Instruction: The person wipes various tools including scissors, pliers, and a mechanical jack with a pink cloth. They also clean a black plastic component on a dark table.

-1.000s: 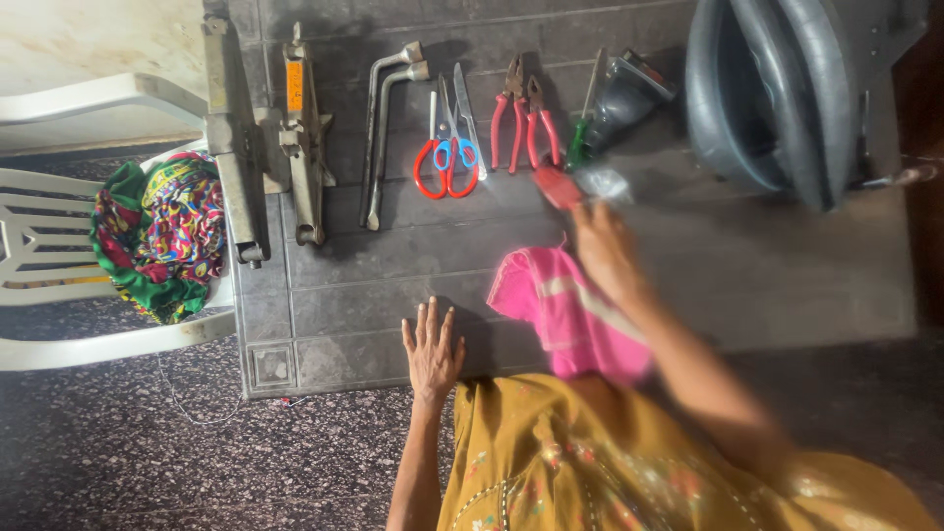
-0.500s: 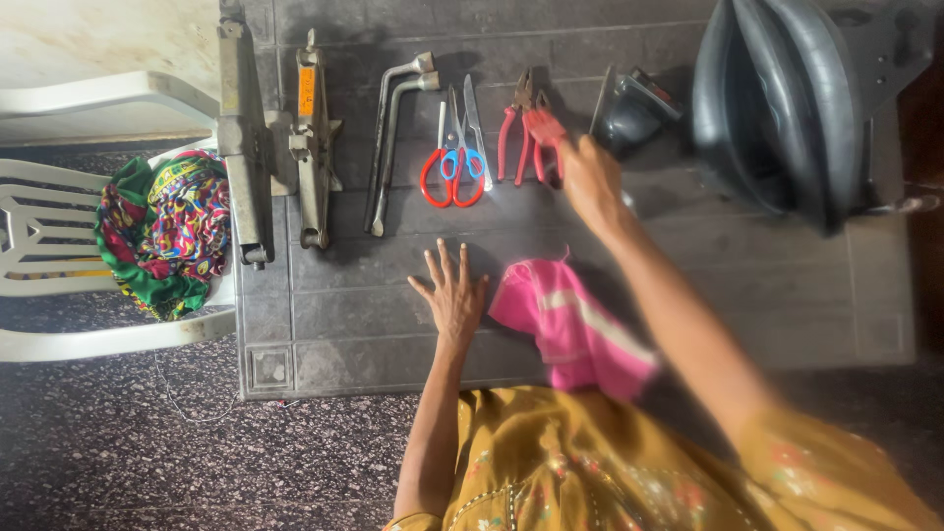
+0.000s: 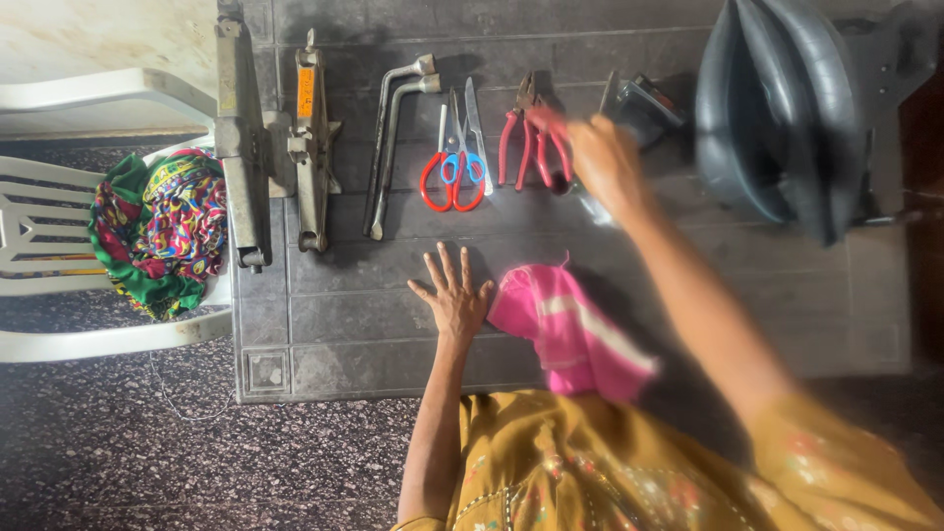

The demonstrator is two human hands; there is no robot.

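The right hand, blurred so its grip cannot be told, lies over the red-handled pliers between the scissors and a dark object, while the left hand rests flat, fingers spread, on the grey mat beside a pink cloth.

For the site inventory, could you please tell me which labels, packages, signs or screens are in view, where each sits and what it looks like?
Label: a narrow orange rectangular sticker on the top arm of the right-hand scissor jack, upper left of the grey mat; its print is too small to make out.
No packages, signs or screens show.
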